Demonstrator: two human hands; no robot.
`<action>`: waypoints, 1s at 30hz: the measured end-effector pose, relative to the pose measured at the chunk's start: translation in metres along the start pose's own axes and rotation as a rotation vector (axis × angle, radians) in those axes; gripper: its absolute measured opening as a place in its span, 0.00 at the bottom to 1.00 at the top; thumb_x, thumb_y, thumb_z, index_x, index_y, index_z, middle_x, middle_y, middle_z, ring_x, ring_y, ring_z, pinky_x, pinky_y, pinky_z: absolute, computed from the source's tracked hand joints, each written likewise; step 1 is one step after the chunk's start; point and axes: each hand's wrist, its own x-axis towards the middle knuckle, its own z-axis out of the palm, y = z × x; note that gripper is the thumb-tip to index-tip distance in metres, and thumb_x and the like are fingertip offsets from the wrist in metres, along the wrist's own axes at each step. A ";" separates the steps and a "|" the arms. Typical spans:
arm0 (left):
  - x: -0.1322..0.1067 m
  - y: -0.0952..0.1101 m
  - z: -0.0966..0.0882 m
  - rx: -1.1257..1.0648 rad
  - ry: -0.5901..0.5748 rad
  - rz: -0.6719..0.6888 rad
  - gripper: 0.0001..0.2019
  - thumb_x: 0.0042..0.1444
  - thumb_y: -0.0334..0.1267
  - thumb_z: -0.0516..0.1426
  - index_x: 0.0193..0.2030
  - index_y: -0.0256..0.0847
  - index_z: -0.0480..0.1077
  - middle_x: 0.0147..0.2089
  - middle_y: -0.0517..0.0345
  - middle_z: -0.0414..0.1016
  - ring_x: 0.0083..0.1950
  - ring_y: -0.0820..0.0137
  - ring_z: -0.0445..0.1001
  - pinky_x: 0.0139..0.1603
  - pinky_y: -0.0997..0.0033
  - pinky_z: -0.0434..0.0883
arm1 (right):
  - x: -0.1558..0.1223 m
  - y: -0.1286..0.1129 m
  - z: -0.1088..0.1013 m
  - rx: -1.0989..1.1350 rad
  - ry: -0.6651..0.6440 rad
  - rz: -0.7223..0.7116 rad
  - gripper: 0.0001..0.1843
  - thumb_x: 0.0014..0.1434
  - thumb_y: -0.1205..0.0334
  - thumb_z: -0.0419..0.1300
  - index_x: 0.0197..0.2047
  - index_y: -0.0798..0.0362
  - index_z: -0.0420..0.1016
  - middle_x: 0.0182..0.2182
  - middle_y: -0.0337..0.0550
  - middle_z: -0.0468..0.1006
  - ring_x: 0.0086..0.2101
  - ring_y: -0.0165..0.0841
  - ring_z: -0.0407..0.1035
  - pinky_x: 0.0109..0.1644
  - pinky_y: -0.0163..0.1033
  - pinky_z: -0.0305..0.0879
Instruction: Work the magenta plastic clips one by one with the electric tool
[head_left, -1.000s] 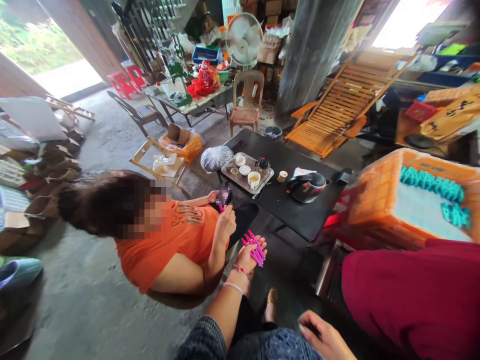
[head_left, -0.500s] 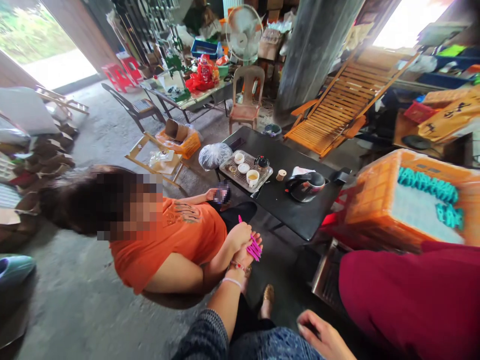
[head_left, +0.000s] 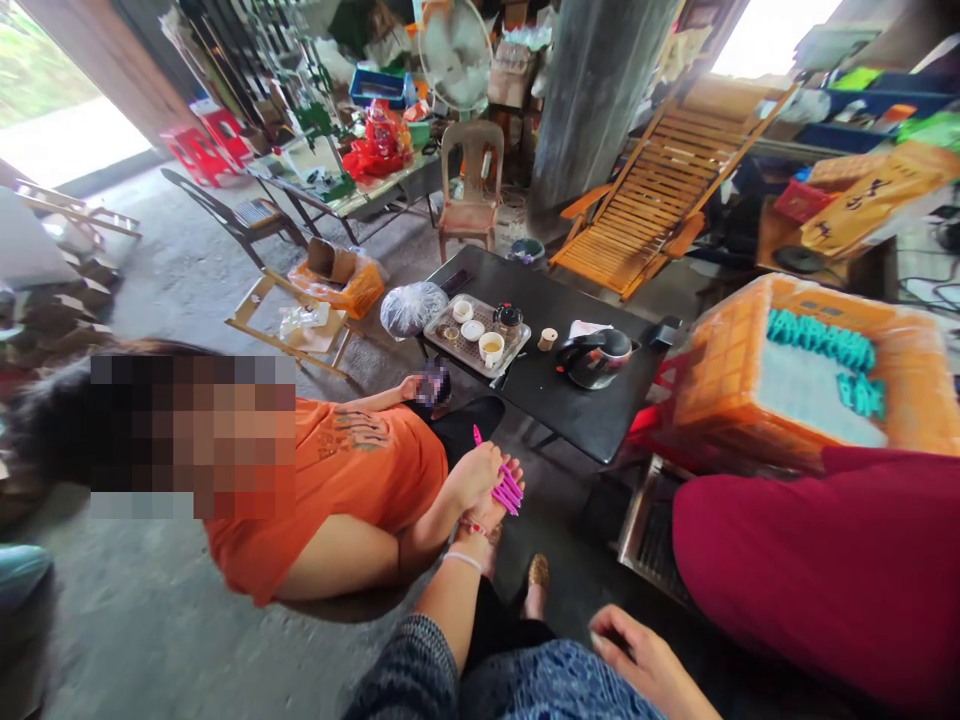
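Observation:
My left hand (head_left: pixel 487 512), with a beaded bracelet and a pale band at the wrist, reaches forward palm up. It holds several slender bright pink pieces (head_left: pixel 509 492), whose exact kind I cannot make out. A seated co-worker's hand (head_left: pixel 477 472) lies over my left hand and hides part of it; another pink piece (head_left: pixel 477 435) sticks up beyond that hand. My right hand (head_left: pixel 637 652) hovers by my lap at the bottom, its fingers loosely bent and apart, with nothing visible in them.
Ahead is a black table (head_left: pixel 547 400) with a metal tea tray (head_left: pixel 442 335) and an electric kettle (head_left: pixel 596 358). To the right stands an orange crate (head_left: pixel 720 370) holding turquoise pieces (head_left: pixel 821 340), beside a person in dark red (head_left: pixel 810 560). The co-worker in orange (head_left: pixel 360 500) sits left.
The view has shifted slightly, so the room's furniture appears further left and a little higher. My hands and the co-worker's hand keep nearly the same places, the pink pieces still in my left palm.

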 end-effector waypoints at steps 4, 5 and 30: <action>0.002 0.002 0.001 -0.010 0.022 0.019 0.18 0.63 0.43 0.57 0.57 0.40 0.67 0.57 0.48 0.69 0.53 0.61 0.72 0.51 0.52 0.73 | -0.002 -0.004 0.003 0.015 0.012 0.000 0.16 0.56 0.45 0.48 0.29 0.49 0.64 0.26 0.41 0.74 0.29 0.36 0.69 0.36 0.38 0.65; 0.002 0.002 0.001 -0.013 0.023 0.024 0.18 0.62 0.43 0.57 0.57 0.39 0.67 0.57 0.48 0.69 0.53 0.61 0.72 0.52 0.52 0.73 | -0.002 -0.005 0.003 0.016 0.016 0.001 0.16 0.56 0.46 0.48 0.29 0.49 0.64 0.26 0.41 0.74 0.29 0.36 0.69 0.36 0.38 0.65; -0.069 -0.024 0.046 0.047 -0.261 -0.209 0.21 0.51 0.25 0.57 0.54 0.33 0.71 0.56 0.39 0.74 0.58 0.55 0.72 0.59 0.54 0.66 | 0.029 -0.047 -0.014 0.114 0.210 -0.079 0.10 0.60 0.56 0.51 0.39 0.52 0.69 0.32 0.41 0.76 0.31 0.34 0.70 0.40 0.41 0.67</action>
